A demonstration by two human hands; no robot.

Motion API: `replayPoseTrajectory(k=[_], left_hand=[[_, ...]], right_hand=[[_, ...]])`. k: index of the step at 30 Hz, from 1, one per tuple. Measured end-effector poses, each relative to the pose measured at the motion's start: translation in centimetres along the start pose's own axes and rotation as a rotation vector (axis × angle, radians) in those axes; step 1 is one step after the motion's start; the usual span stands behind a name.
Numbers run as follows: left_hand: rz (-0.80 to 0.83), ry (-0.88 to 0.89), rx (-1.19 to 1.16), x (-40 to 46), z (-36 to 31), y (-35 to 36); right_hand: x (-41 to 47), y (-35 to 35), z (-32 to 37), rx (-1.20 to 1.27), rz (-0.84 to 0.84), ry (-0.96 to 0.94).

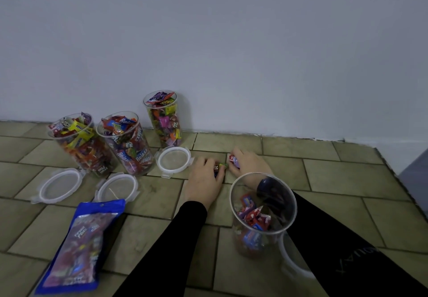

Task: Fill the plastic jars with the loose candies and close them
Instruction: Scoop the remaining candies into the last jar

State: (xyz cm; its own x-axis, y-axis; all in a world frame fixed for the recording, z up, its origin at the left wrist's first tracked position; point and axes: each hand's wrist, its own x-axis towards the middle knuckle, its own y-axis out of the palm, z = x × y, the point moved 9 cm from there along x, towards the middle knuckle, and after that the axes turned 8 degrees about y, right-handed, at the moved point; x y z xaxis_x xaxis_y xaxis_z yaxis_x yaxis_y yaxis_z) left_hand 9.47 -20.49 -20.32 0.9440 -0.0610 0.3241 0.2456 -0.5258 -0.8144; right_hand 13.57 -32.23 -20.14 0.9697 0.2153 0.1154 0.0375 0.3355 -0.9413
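Observation:
Three clear plastic jars full of wrapped candies stand open by the wall: one at the left [78, 143], one in the middle [129, 143], one against the wall [165, 120]. A fourth jar [261, 215], partly filled, stands in front of me. My left hand [205, 178] lies on the tiled floor with its fingers curled over loose candies [218, 167]. My right hand [249, 165] pinches a red and purple candy [234, 160] just beside them.
Three white-rimmed lids lie on the floor: left [59, 186], middle [117, 186], by the wall jar [173, 161]. A fourth lid [291, 264] peeks from behind the near jar. A blue candy bag [83, 245] lies at the front left.

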Motion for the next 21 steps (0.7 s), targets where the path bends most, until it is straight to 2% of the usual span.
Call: replayPoseTrajectory(k=[6, 10, 13, 17, 21], left_hand=[[0.055, 0.051, -0.106, -0.3, -0.8, -0.1], [0.093, 0.079, -0.161, -0.3, -1.7, -0.4], [0.1, 0.111, -0.182, -0.4, -2.4, -0.6], [-0.006, 0.117, -0.261, -0.4, -3.5, -1.9], [-0.079, 0.077, -0.335, -0.1, -3.8, -3.0]], right_hand=[[-1.7, -0.7, -0.5, -0.022, 0.081, 0.062], [-2.6, -1.6, -2.5, 0.185, 0.096, 0.232], [-3.6, -2.5, -4.5, 0.451, 0.025, 0.376], [-4.6, -4.1, -5.8, 0.718, -0.129, 0.472], [-4.8, -6.3, -5.4, 0.835, -0.225, 0.487]])
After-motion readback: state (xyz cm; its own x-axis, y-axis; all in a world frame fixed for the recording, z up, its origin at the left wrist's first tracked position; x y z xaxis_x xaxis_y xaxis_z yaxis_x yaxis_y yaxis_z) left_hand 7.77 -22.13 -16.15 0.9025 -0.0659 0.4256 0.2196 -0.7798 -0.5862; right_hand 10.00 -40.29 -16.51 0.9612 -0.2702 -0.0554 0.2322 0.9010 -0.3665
